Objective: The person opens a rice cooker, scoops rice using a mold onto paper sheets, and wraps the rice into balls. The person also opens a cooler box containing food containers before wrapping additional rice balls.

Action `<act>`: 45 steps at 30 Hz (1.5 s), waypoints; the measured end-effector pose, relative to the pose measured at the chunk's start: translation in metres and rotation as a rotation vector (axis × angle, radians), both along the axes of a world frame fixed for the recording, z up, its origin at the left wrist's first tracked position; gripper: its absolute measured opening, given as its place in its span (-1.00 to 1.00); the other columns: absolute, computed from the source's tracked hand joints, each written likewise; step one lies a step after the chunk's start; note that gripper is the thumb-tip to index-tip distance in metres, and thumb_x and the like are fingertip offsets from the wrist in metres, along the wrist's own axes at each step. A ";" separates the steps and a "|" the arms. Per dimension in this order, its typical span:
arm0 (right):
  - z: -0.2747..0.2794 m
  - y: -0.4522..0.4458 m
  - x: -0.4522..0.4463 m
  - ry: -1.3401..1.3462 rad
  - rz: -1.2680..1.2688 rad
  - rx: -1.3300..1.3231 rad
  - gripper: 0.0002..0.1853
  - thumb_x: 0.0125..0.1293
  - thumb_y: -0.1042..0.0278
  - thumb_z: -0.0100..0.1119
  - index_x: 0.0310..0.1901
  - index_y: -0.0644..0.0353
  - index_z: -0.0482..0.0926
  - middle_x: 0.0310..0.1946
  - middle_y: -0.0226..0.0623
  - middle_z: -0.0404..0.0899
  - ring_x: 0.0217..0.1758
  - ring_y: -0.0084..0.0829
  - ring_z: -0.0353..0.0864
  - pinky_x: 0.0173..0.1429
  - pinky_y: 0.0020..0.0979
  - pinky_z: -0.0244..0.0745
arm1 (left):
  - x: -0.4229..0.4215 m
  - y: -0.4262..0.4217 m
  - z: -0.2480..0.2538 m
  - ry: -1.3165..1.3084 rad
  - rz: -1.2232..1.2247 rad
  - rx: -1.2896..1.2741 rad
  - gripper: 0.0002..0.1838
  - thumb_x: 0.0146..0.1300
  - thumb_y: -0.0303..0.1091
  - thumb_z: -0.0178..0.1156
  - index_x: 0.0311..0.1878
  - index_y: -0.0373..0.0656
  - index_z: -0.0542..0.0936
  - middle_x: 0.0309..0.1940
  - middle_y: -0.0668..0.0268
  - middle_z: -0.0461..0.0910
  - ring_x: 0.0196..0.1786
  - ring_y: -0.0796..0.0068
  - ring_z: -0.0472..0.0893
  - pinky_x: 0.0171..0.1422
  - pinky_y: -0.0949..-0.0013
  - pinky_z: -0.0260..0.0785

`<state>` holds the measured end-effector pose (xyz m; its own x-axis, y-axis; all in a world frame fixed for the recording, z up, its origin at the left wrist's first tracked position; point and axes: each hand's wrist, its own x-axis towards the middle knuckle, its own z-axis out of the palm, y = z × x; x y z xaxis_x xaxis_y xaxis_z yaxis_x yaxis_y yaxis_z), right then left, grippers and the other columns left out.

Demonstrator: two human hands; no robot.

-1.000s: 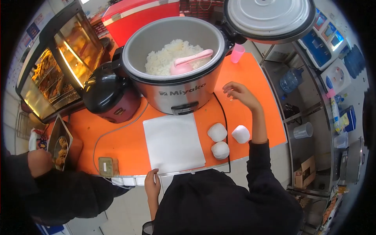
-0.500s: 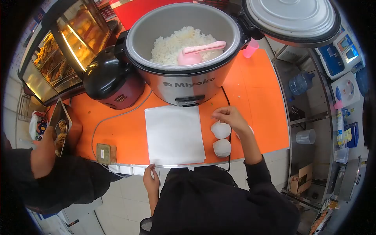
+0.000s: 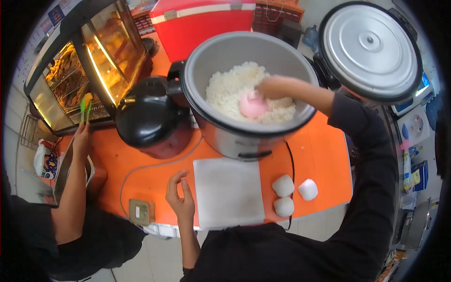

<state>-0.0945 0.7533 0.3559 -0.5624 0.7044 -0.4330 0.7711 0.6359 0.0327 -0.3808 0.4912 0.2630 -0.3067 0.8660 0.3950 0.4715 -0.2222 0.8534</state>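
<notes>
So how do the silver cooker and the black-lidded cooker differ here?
The silver cooker stands open, rice showing; the black-lidded cooker is shut, contents hidden. The silver cooker is clearly larger than the black-lidded cooker. The right hand reaches into the silver cooker; nobody touches the black-lidded cooker. Both stand on the orange counter.

No lettering I can read right now! The front of my big, round, silvery metal rice cooker (image 3: 221, 139), which showed a dark "Miyako" half a second ago, gives me no legible letters. On the square, olive-green block (image 3: 146, 219), a small white label (image 3: 137, 212), too tiny! Up left, a dark-blue rectangular poster (image 3: 56, 18), too blurred.
</notes>
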 end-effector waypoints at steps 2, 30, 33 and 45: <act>-0.039 0.019 0.007 -0.078 0.026 -0.035 -0.67 0.23 0.45 -0.07 0.04 0.26 0.32 -0.28 0.01 0.54 -0.14 -0.05 0.53 -0.09 -0.20 0.38 | -0.011 0.025 0.021 0.033 0.020 0.069 -0.80 0.22 -0.48 -0.04 -0.15 -0.31 0.50 -0.23 0.19 0.57 -0.10 0.35 0.54 0.02 0.36 0.32; -0.018 0.007 -0.045 0.156 -0.170 -0.279 -0.48 0.39 0.04 -0.30 -0.35 0.35 0.53 -0.45 0.06 0.54 -0.35 0.01 0.53 -0.15 -0.11 0.38 | 0.060 0.110 -0.032 0.109 -0.152 0.025 0.13 -0.42 -0.30 0.55 0.27 -0.22 0.06 0.23 -0.01 0.00 0.29 -0.02 0.06 0.26 0.06 0.06; -0.019 -0.003 -0.040 0.260 -0.167 -0.369 -0.45 0.40 0.02 -0.35 -0.32 0.37 0.53 -0.42 0.08 0.55 -0.32 0.04 0.52 -0.13 -0.11 0.36 | 0.059 0.110 -0.032 0.115 -0.147 0.021 0.13 -0.42 -0.31 0.55 0.27 -0.21 0.05 0.23 -0.02 0.00 0.29 -0.03 0.05 0.26 0.06 0.06; -0.004 0.052 -0.003 0.038 -0.653 -0.729 -0.43 0.38 -0.04 -0.43 -0.23 0.39 0.41 -0.56 -0.06 0.46 -0.68 -0.30 0.34 -0.49 -0.20 0.37 | 0.043 0.103 -0.036 0.188 -0.225 -0.009 0.03 -0.33 -0.38 0.46 0.27 -0.18 0.07 0.23 -0.08 0.03 0.28 -0.12 0.05 0.28 -0.06 -0.05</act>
<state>-0.0970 0.8055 0.3517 -0.1793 0.4494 -0.8752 0.9710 -0.0621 -0.2308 -0.3381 0.5940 0.2266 -0.0290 0.9075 0.4190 0.5610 -0.3322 0.7582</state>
